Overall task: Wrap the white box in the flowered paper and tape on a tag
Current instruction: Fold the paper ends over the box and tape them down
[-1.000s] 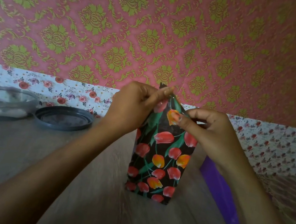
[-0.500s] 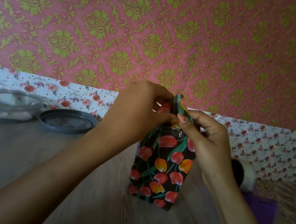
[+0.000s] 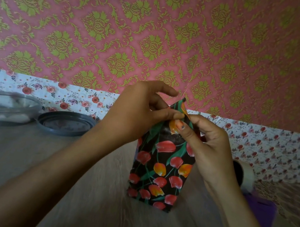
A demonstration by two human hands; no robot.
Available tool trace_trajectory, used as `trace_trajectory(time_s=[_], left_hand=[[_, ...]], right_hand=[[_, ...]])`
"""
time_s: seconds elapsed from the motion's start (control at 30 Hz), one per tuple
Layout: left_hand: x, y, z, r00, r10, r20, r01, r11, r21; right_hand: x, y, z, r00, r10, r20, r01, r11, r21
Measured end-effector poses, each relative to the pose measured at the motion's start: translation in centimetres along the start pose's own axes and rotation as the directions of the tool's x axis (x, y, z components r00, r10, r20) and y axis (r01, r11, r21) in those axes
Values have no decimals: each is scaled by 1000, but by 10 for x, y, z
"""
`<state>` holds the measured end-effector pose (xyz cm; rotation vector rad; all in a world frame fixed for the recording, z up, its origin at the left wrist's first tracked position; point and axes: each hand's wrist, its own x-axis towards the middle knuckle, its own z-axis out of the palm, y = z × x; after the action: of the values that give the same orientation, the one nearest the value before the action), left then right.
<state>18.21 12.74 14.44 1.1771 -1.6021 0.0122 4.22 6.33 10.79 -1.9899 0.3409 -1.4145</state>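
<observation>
Pinching the top flap of the paper (image 3: 162, 166) tight in left grip (image 3: 141, 112) and right grip (image 3: 211, 142). Could tear or crease crooked under uneven pull; might tip over too.

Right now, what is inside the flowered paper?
Nothing inside shows. The flowered paper covers every visible side, and the left hand and right hand pinch its top flap; its contents are hidden.

The paper (image 3: 162, 166) is black with red and orange tulips (green leaves). The wall (image 3: 159, 26) is pink with green damask; the lid (image 3: 65, 122) grey.
</observation>
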Motion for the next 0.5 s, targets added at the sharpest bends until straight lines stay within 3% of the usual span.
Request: trace_trajectory(time_s=[0.23,0.3,0.4,0.5], left_hand=[[-1,1,1,998,63,-12,-60,990,130],[0,-1,0,999,-24,47,26,999,-36],[-2,-4,-1,959,-153,238,241,884,-400],[-3,-8,4,938,-180,295,296,859,-417]], right_hand=[[-3,-4,2,1000,5,-20,-3,998,55],[-4,-2,2,998,27,-64,-22,997,73],[-5,-1,2,994,65,-88,-58,995,76],[-2,-6,-2,997,56,-58,-53,997,49]])
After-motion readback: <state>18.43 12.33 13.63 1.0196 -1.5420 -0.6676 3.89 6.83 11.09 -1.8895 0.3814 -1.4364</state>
